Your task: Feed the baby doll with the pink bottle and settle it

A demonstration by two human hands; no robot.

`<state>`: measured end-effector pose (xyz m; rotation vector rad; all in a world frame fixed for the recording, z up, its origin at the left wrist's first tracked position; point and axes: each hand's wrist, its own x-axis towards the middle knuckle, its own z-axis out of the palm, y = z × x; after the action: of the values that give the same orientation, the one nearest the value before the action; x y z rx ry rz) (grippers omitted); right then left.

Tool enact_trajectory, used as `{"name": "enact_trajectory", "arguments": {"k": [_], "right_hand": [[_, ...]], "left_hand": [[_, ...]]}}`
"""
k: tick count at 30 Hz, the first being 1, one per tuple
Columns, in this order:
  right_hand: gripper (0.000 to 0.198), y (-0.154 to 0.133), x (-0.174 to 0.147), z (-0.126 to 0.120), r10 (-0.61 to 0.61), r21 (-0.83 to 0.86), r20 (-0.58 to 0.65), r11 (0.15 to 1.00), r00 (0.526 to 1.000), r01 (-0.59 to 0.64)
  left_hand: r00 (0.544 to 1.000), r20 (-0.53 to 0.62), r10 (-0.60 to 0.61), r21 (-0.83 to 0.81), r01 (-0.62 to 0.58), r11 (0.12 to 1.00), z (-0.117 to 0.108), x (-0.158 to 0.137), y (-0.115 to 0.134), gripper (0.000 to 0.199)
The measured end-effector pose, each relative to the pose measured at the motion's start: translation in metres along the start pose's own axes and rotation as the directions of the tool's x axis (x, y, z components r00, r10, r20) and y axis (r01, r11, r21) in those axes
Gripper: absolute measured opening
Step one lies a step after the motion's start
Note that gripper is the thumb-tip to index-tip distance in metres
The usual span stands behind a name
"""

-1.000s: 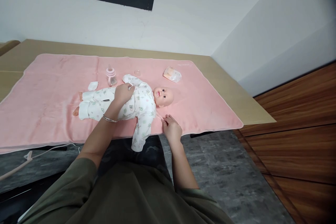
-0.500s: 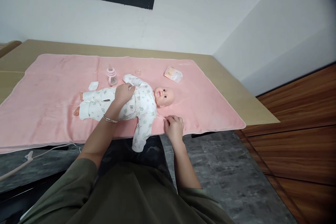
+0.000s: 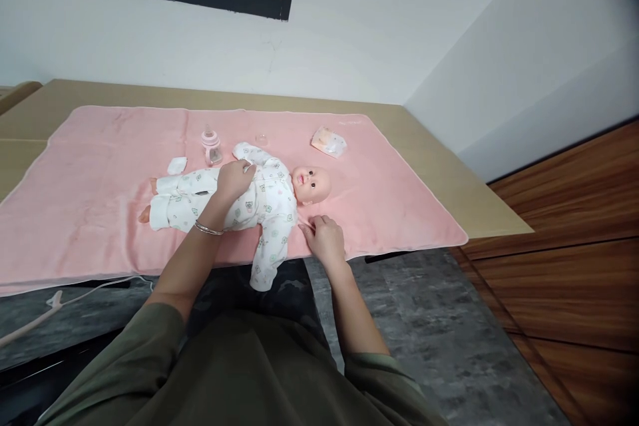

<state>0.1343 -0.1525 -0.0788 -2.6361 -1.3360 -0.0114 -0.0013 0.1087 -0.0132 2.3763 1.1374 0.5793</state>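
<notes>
A baby doll (image 3: 272, 190) in a white patterned top and trousers lies on its back, its head to the right. Its near sleeve hangs over the table's front edge. My left hand (image 3: 234, 178) is closed at the doll's middle, fingers curled on the shirt front; their tips are partly hidden. Beside the doll's neck and shoulder, my right hand (image 3: 325, 238) rests low over the pink blanket (image 3: 394, 186). Its thumb and forefinger are apart, with nothing visible between them.
Behind the doll stand a pink baby bottle (image 3: 212, 148) and a small clear cap (image 3: 261, 139). A folded white cloth or pad (image 3: 176, 166) lies near its feet, a printed packet (image 3: 328, 142) beyond its head. The wooden table (image 3: 439, 166) meets a white wall.
My right hand has shifted slightly left toward the doll's shoulder, and its thumb and forefinger have parted. The left hand stays on the doll's front.
</notes>
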Motion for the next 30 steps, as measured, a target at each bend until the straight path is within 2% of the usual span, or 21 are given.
{"name": "enact_trajectory", "arguments": {"k": [5,8,12,17,22,30], "right_hand": [[0.042,-0.012,0.009,0.000,-0.066,-0.145,0.032,0.987,0.997,0.070],[0.044,-0.011,0.017,0.001,-0.109,-0.176,0.083,0.977,0.991,0.122],[0.048,-0.006,0.024,0.001,-0.156,-0.186,0.138,0.966,0.978,0.180],[0.049,-0.004,0.027,0.001,-0.196,-0.185,0.135,0.958,0.971,0.219],[0.042,-0.012,0.029,0.001,-0.231,-0.172,0.079,0.955,0.970,0.242],[0.032,-0.019,0.033,0.007,-0.249,-0.107,0.083,0.960,0.965,0.257]], "left_hand": [[1.000,0.006,0.002,-0.012,-0.002,1.000,0.000,-0.001,0.000,0.038],[1.000,0.011,-0.004,-0.011,0.004,1.000,0.000,0.000,0.000,0.037],[1.000,0.009,-0.002,-0.014,0.002,1.000,0.000,0.000,0.000,0.037],[1.000,-0.002,0.006,-0.020,-0.006,1.000,0.000,0.001,0.000,0.037],[1.000,-0.005,0.007,-0.013,-0.007,1.000,0.000,0.001,0.000,0.036],[1.000,-0.004,0.005,-0.010,-0.005,1.000,-0.002,0.000,0.001,0.037]]}}
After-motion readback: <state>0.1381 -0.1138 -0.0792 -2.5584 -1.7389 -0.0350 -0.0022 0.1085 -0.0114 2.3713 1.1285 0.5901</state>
